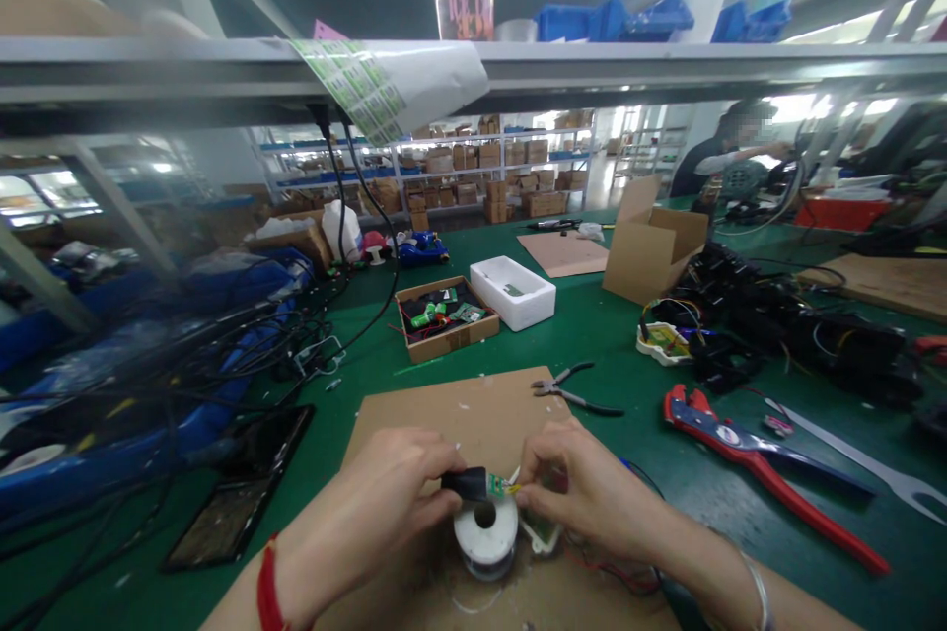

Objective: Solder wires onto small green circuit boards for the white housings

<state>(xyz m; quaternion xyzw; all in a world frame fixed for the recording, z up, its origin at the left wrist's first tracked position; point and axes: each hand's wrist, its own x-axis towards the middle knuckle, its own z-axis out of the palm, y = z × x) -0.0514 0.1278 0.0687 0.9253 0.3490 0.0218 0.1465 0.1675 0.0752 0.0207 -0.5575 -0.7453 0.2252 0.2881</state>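
Note:
My left hand (403, 483) pinches a black sleeve-like piece (468, 484) between thumb and fingers. Out of its right end sticks a small green circuit board (496, 485). Thin wires (512, 488), partly yellow, run from the board into the closed fingertips of my right hand (566, 478). Just below the board stands a white spool (486, 537) with a hole in its top. A pale-edged flat part (544, 540) lies beside the spool, partly covered by my right hand. Under all of this is a brown cardboard sheet (436, 414).
Diagonal cutters (577, 389) lie at the cardboard's far right corner. Red-handled wire strippers (769, 473) and a wrench (865, 458) are to the right. Farther back are a box of boards (451, 343) and a white foam tray (529, 311). A dark phone-like slab (241, 493) lies left.

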